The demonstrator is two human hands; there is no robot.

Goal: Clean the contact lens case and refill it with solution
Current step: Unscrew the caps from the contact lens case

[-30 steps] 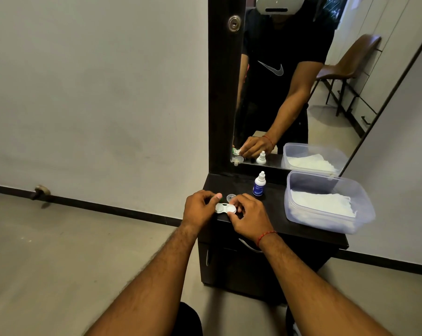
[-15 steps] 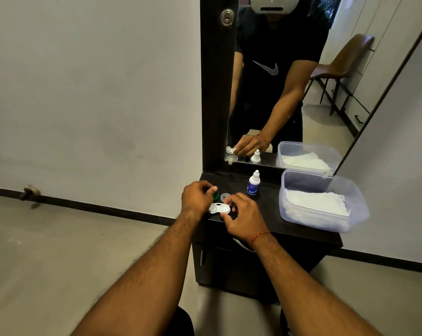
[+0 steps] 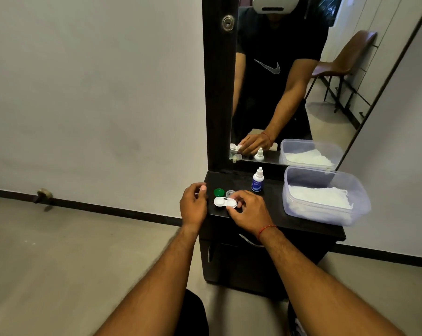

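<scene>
**Inspector:** Head view. Where is the contact lens case point(image 3: 225, 202)?

**Assistant:** On the dark surface point(image 3: 273, 214), near its front left corner. Long axis runs left to right. The left well is uncovered; the right end sits under the right hand point(image 3: 250, 209).

**Inspector:** Fingers of that hand?

**Assistant:** Curled and pinching the right end of the case between thumb and fingertips. Whether a cap remains on that well cannot be told; the hand hides it.

**Inspector:** The left hand point(image 3: 194, 203)?

**Assistant:** Just left of the case, apart from it. Fingers loosely curled, thumb against the forefinger; whether they grip anything cannot be told.

**Inspector:** Loose parts?

**Assistant:** A green cap point(image 3: 219, 192) lies just behind the case, with a clear cap point(image 3: 229, 193) beside it. The solution bottle point(image 3: 257, 179) stands upright further back, nozzle bare. A plastic tub point(image 3: 326, 215) of white tissue sits well to the right.

**Inspector:** Judgement?

**Assistant:** The right hand is nearer both the bottle and the tissue; the left is free to steady the case's open end.
</scene>
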